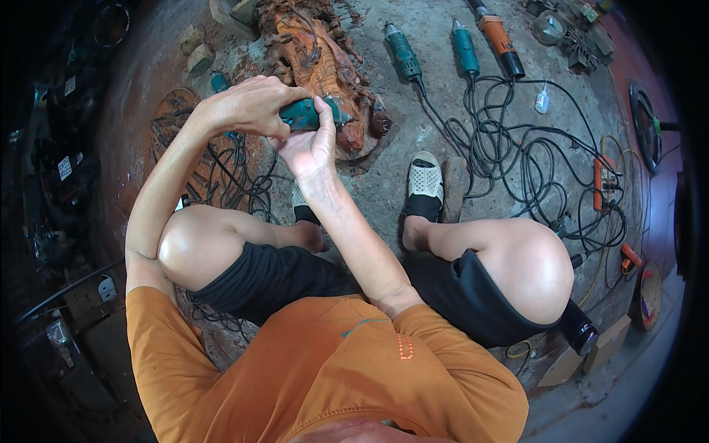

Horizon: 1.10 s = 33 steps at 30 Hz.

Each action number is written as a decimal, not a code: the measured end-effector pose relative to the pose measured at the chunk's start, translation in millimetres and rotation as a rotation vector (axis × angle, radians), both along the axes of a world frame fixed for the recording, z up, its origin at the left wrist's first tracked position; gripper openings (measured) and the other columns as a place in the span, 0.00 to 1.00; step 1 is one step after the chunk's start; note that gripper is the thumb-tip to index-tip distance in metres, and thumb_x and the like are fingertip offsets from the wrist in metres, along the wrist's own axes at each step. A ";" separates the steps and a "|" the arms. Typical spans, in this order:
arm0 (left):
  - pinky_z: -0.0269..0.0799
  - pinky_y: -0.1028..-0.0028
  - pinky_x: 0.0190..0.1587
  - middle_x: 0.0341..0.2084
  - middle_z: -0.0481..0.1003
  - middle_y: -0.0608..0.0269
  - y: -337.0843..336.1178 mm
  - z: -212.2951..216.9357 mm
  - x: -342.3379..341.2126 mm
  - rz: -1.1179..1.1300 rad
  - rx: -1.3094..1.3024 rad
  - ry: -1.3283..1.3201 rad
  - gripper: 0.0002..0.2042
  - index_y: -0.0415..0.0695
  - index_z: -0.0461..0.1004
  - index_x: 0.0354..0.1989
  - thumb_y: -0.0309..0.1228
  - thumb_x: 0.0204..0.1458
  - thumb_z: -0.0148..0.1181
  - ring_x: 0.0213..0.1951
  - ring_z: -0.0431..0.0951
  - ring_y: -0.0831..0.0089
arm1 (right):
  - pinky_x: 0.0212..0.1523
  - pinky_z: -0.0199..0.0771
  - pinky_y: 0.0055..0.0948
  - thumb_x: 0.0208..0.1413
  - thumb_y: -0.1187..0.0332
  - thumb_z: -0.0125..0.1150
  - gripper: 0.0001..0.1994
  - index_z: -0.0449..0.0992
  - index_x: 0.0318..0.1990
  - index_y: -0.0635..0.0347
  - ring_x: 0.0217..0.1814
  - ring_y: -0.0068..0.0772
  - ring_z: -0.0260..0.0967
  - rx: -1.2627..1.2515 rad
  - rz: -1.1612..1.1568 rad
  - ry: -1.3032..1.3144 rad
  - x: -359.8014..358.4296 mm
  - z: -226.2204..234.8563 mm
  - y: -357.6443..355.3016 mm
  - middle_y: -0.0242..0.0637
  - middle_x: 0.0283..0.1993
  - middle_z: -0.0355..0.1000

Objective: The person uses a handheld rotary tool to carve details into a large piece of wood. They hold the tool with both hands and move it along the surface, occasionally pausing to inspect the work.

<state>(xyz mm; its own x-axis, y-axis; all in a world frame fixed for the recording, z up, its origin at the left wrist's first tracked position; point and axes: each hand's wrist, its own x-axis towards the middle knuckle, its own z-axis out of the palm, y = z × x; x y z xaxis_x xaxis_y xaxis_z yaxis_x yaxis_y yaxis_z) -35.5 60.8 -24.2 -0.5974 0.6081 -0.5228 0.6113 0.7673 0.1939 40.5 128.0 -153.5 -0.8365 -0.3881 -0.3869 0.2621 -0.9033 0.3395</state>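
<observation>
Sitting on the floor (413, 140) here: my right hand (310, 144) and left hand (247, 107) both have fingers wrapped tight around a teal grinder (306, 114), pressed against the carving (317, 59). Three more grinders (465, 48) lie beyond.

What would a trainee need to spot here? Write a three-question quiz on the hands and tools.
1. True or false: both hands grip the teal handheld power grinder.
2. How many more grinders lie on the dusty concrete floor above the tangled black cables? A) one B) three C) five
3. Fill in: the tool tip meets a reddish carved ____ piece.

Key: 1 true: left hand, right hand. 2 B. 3 wood.
</observation>
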 end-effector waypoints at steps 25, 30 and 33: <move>0.76 0.61 0.38 0.31 0.79 0.46 3.3 7.3 4.3 0.039 -0.044 -0.029 0.34 0.39 0.73 0.53 0.30 0.28 0.66 0.32 0.80 0.52 | 0.48 0.63 0.36 0.50 0.48 0.63 0.21 0.71 0.48 0.44 0.53 0.31 0.66 0.007 0.020 0.018 2.0 1.4 -1.7 0.25 0.49 0.72; 0.75 0.60 0.40 0.33 0.79 0.46 -0.9 12.4 7.2 0.056 -0.053 -0.056 0.33 0.39 0.72 0.53 0.31 0.29 0.66 0.34 0.79 0.51 | 0.49 0.62 0.37 0.50 0.49 0.64 0.21 0.71 0.48 0.45 0.55 0.32 0.65 -0.008 0.023 0.020 7.2 6.4 -3.6 0.26 0.49 0.71; 0.74 0.59 0.41 0.34 0.79 0.46 -9.2 20.4 11.8 0.024 0.031 -0.038 0.34 0.39 0.71 0.54 0.31 0.31 0.66 0.35 0.79 0.51 | 0.50 0.61 0.36 0.50 0.50 0.65 0.20 0.71 0.48 0.45 0.55 0.30 0.64 -0.004 0.034 0.037 9.4 14.3 -5.7 0.26 0.48 0.71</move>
<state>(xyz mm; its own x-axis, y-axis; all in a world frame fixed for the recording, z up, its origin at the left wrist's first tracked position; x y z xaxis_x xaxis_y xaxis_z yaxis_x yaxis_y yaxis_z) -23.8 51.6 -3.8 -0.5919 0.6101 -0.5268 0.5846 0.7749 0.2405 49.9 122.4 -139.2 -0.8366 -0.4181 -0.3541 0.3050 -0.8923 0.3329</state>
